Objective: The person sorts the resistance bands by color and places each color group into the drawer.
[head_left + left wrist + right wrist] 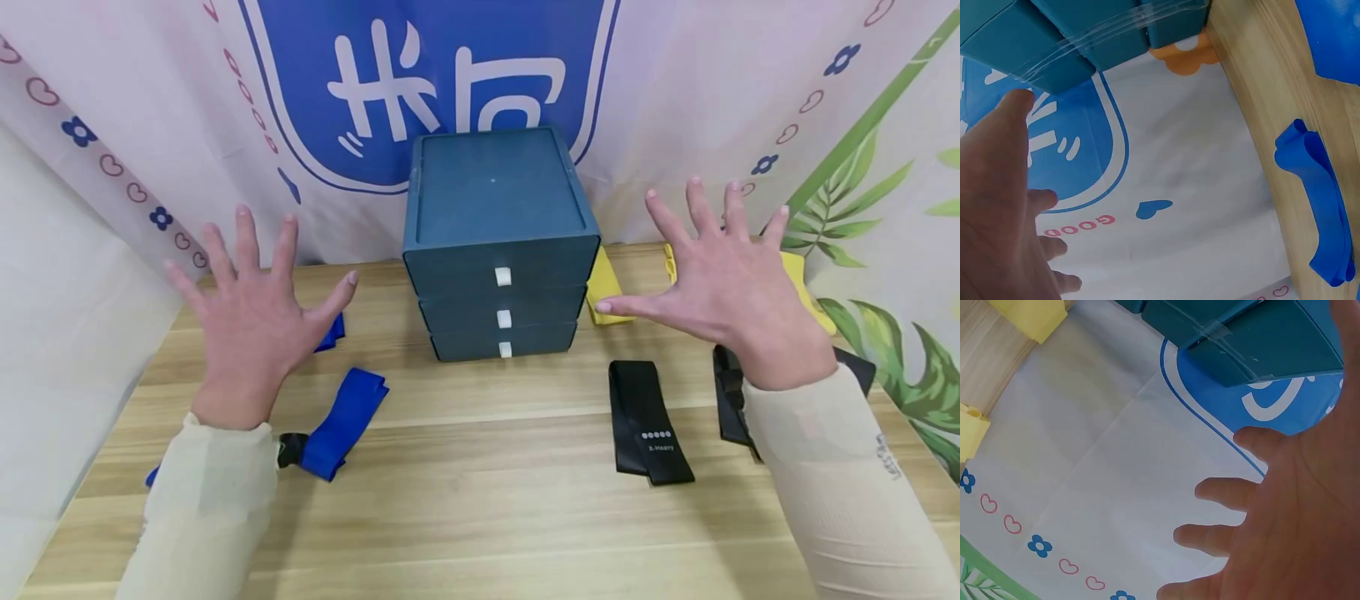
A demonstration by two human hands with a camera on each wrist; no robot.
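My left hand (251, 329) hovers with fingers spread, above and left of a blue resistance band (347, 421). Another blue band (331, 335) is partly hidden behind that hand. On the other side my right hand (738, 292) is also spread in the air, holding nothing. Beneath its wrist a black band (726, 404) is partly covered, and a folded black band marked X-Heavy (648, 425) lies to its left. Two yellow bands, one beside the cabinet (609, 283) and one behind the right hand (802, 287), are partly hidden. The right wrist view shows yellow bands (1032, 315) too.
A dark teal cabinet (498, 192) with three closed drawers and white pulls stands at the back middle of the wooden table (480, 500). Behind it hangs a printed white cloth (330, 217) with a blue emblem. Tape crosses the cabinet's side (1094, 40) in the left wrist view.
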